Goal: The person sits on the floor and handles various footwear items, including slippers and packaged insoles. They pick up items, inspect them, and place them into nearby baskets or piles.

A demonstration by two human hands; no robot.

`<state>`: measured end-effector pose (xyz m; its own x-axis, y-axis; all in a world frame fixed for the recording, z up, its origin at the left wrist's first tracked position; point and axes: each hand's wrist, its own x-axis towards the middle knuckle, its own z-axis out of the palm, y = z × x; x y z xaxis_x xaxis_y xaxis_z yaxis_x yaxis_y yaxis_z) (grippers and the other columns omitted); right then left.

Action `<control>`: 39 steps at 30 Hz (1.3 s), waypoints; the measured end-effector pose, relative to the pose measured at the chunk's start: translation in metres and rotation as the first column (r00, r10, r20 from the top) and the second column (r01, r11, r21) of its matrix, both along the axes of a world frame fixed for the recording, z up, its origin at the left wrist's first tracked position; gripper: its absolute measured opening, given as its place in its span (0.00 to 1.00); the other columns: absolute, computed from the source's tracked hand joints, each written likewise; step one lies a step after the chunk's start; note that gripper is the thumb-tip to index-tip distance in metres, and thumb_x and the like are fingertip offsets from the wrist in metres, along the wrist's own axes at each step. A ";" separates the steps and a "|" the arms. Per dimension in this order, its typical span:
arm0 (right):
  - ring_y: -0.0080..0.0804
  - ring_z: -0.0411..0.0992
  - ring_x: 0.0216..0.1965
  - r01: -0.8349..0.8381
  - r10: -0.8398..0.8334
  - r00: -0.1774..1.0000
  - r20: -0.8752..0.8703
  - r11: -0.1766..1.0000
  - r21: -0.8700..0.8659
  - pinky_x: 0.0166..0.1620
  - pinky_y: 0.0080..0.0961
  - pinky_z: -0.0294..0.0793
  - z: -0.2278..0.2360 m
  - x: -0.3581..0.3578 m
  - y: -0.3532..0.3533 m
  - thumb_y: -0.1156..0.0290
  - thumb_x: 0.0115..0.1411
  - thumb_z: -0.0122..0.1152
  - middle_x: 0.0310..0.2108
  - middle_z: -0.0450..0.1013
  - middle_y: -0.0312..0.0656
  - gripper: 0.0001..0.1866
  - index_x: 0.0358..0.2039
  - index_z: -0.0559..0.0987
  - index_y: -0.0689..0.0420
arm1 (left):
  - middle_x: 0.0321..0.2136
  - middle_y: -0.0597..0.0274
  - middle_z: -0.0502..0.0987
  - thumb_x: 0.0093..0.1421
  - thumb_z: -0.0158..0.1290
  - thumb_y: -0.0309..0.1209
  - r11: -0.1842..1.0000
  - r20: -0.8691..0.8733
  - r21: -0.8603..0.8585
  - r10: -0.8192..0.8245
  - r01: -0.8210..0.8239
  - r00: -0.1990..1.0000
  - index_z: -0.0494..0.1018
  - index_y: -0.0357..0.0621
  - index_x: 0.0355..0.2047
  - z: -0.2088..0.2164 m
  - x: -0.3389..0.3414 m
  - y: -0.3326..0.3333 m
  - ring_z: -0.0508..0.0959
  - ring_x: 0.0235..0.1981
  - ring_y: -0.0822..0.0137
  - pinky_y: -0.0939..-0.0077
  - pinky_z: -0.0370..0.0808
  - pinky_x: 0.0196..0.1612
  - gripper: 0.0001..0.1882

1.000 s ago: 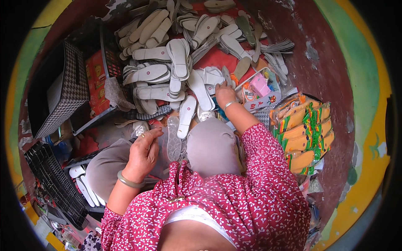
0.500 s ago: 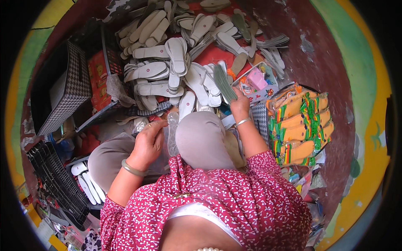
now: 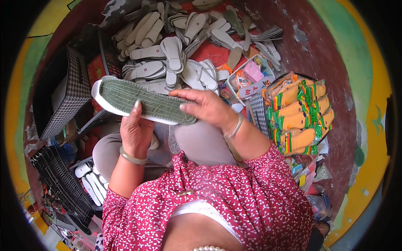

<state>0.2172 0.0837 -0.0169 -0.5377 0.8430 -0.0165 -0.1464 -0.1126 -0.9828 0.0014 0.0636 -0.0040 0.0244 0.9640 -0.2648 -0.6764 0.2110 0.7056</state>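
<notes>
A green insole (image 3: 138, 98) with lengthwise stitching lies on top of a white insole (image 3: 97, 93), whose rim shows along the left end and lower edge. My left hand (image 3: 137, 129) is closed on the pair, its thumb on the green face and its fingers underneath. At their right end, my right hand (image 3: 209, 106) has its thumb and fingers on the green insole, partly hiding that end. The pair is held nearly level above my knees. Just beyond it, heaps of white insoles (image 3: 173, 52) lie on a red surface.
A white tray (image 3: 256, 87) with small packets stands beyond my right hand. Bagged orange insoles (image 3: 293, 121) are stacked at the right. To the left are a checked fabric box (image 3: 71, 94), a black crate (image 3: 111, 54) and a black rack (image 3: 63, 188), beside a container of white insoles (image 3: 92, 186).
The green insole has come from beside the tray, leftward and nearer. My left hand, holding no insole before, has risen and now grips the white insole with the green one over it.
</notes>
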 end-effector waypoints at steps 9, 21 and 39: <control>0.37 0.71 0.45 0.425 -0.273 0.373 0.887 0.900 0.098 0.48 0.27 0.68 -0.317 0.181 0.191 0.67 0.52 0.55 0.43 0.72 0.50 0.21 0.46 0.74 0.62 | 0.42 0.60 0.74 0.59 0.46 0.25 0.966 -0.128 -0.158 0.186 -0.205 0.974 0.67 0.39 0.47 -0.009 -0.030 0.003 0.73 0.45 0.65 0.66 0.67 0.51 0.14; 0.39 0.70 0.47 0.205 0.211 -0.062 0.976 0.959 -0.194 0.47 0.29 0.70 -0.389 0.144 0.215 0.56 0.50 0.56 0.44 0.71 0.50 0.22 0.41 0.76 0.58 | 0.43 0.55 0.72 0.58 0.46 0.25 0.936 -0.228 -0.268 0.167 -0.227 0.959 0.64 0.35 0.48 -0.012 -0.012 0.027 0.73 0.45 0.60 0.62 0.69 0.50 0.17; 0.28 0.71 0.37 0.484 -0.492 0.858 0.151 0.672 -0.561 0.38 0.23 0.71 -0.233 0.169 0.110 0.74 0.61 0.42 0.33 0.70 0.39 0.06 0.35 0.69 0.59 | 0.40 0.56 0.74 0.59 0.47 0.26 0.947 -0.200 -0.292 0.076 -0.134 0.977 0.67 0.34 0.44 -0.009 -0.008 -0.002 0.75 0.42 0.63 0.66 0.71 0.47 0.14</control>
<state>0.3861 0.1937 -0.2504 -0.0562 0.8215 -0.5675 -0.3515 -0.5483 -0.7589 -0.0066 0.0612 -0.0130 -0.1493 0.8319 -0.5344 -0.5715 0.3685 0.7332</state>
